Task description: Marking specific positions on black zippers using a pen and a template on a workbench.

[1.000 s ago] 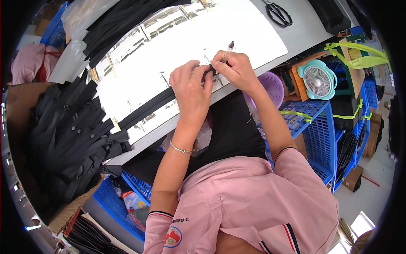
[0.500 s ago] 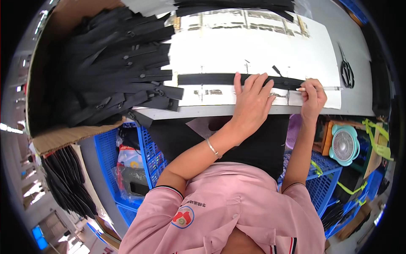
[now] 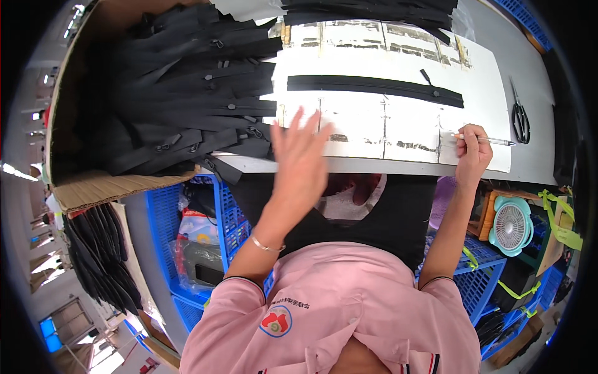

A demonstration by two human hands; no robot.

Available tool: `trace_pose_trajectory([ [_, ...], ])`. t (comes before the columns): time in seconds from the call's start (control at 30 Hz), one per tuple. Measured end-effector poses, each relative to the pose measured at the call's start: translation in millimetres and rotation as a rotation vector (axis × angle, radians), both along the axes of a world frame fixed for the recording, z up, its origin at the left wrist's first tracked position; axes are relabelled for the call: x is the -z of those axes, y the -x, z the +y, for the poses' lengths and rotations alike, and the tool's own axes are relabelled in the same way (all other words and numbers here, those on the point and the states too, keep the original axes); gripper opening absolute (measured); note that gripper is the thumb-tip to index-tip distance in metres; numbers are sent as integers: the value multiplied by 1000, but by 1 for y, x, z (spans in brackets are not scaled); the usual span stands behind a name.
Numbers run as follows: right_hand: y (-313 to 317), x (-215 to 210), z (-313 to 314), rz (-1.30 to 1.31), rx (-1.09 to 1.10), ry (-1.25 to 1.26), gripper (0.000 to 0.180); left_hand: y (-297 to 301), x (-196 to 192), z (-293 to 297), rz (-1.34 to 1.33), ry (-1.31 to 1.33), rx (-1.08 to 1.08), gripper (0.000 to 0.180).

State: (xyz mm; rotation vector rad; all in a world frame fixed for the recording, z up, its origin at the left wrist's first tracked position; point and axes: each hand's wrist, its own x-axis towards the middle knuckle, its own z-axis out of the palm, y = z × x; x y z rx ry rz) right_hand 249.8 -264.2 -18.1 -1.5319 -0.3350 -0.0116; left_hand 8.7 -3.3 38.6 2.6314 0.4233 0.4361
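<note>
Nearest, under the table's front edge, blue crates [image 3: 218, 218] hold clear plastic packages [image 3: 196, 234] with red and yellow printing, blurred. The left hand [image 3: 302, 156] is spread wide and empty above the front edge of the white board [image 3: 374, 124]. The right hand [image 3: 472, 153] pinches a pen [image 3: 489, 140] near the board's right edge. Farther back a black zipper [image 3: 374, 87] lies flat across the board. Scissors [image 3: 519, 118] rest at the grey table's [image 3: 536, 75] right edge; a heap of black zippers [image 3: 187, 93] fills the left corner.
</note>
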Motion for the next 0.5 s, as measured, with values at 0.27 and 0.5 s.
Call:
trace_pose_trajectory([
  [0.27,-1,1,-6,6,2,64,13,14,16,64,-14,-100,-128,16],
  [0.5,3,-5,-1,52,-7,80,13,-62,25,38,-314,94,-57,12],
])
